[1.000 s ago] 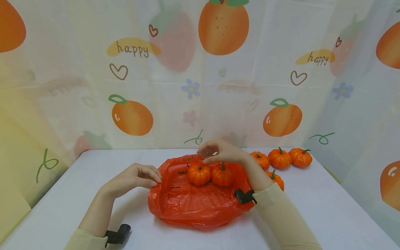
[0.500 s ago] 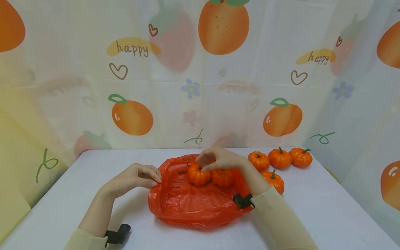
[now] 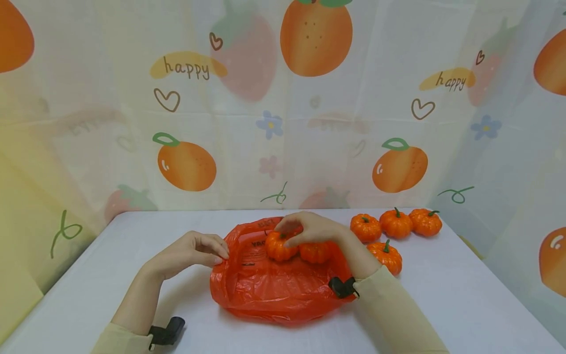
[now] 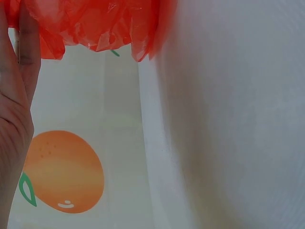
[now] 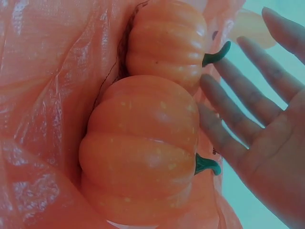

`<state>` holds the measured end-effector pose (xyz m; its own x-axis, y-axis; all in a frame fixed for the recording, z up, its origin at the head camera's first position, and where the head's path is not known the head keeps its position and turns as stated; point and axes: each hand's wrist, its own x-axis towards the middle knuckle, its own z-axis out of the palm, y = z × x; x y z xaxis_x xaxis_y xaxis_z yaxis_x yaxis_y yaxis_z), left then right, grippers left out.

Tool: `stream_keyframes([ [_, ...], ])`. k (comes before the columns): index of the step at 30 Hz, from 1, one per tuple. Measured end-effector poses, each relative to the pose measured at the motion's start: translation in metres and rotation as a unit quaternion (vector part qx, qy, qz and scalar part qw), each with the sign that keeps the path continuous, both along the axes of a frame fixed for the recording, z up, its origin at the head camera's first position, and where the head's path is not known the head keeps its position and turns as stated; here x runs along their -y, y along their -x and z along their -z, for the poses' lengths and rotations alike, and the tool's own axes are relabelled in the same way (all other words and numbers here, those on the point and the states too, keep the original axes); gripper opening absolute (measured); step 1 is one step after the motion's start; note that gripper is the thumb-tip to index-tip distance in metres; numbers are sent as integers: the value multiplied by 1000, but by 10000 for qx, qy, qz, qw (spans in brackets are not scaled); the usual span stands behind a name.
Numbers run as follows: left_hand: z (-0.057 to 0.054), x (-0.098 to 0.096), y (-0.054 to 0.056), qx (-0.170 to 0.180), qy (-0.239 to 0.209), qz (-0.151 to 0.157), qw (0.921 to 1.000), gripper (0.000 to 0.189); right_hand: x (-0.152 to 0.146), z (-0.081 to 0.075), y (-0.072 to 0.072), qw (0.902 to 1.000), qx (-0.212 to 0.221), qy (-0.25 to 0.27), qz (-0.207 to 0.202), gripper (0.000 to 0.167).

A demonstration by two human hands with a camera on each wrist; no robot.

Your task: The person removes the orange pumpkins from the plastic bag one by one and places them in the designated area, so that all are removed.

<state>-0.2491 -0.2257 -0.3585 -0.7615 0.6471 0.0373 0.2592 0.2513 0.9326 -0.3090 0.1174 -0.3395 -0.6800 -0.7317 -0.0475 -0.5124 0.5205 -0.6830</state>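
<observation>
A red plastic bag (image 3: pixel 283 290) lies with its mouth spread wide, dark print on its inner wall. At its left rim my left hand (image 3: pixel 192 253) pinches the plastic between thumb and fingers; the left wrist view shows the crumpled bag (image 4: pixel 95 24) at those fingers. Two small orange pumpkins sit side by side inside: the left pumpkin (image 3: pixel 279 248) and the right pumpkin (image 3: pixel 315 252), which my right hand (image 3: pixel 311 228) partly covers. That hand reaches over both, fingertips at the left pumpkin's top. The right wrist view shows its fingers (image 5: pixel 248 95) extended beside the green stems.
Several more pumpkins stand at the table's back right: a rear row with a middle pumpkin (image 3: pixel 395 224), and a nearer pumpkin (image 3: pixel 386 258) close by the right forearm. A white cloth covers the table (image 3: pixel 464 295). A fruit-printed curtain (image 3: pixel 318 162) hangs behind.
My right hand has come down and slightly left, from above the bag's far rim to the top of the left pumpkin. The left hand and the bag look the same.
</observation>
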Motion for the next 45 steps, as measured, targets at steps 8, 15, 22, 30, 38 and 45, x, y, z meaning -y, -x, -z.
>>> stream_keyframes([
  [8, 0, -1, 0, 28, 69, -47, 10000, 21, 4, 1, -5, 9986, -268, -354, 271, 47],
  [15, 1, -1, 1, 35, 77, -37, 10000, 21, 10, 3, -6, 9973, -288, -544, 398, 52],
  [22, 1, -3, 1, 29, 103, -34, 9999, 22, 14, 7, -6, 9970, -368, -561, 391, 58],
  [30, 1, -5, 0, 29, 72, -11, 10000, 21, 17, 11, -5, 9937, -543, -858, 471, 65],
  [38, 2, -5, 1, 9, 64, 17, 10000, 21, 20, 15, -3, 9921, -578, -1035, 420, 70],
  [45, 2, -5, 0, 21, 79, 31, 10000, 22, 23, 17, -4, 9904, -666, -1147, 401, 72],
])
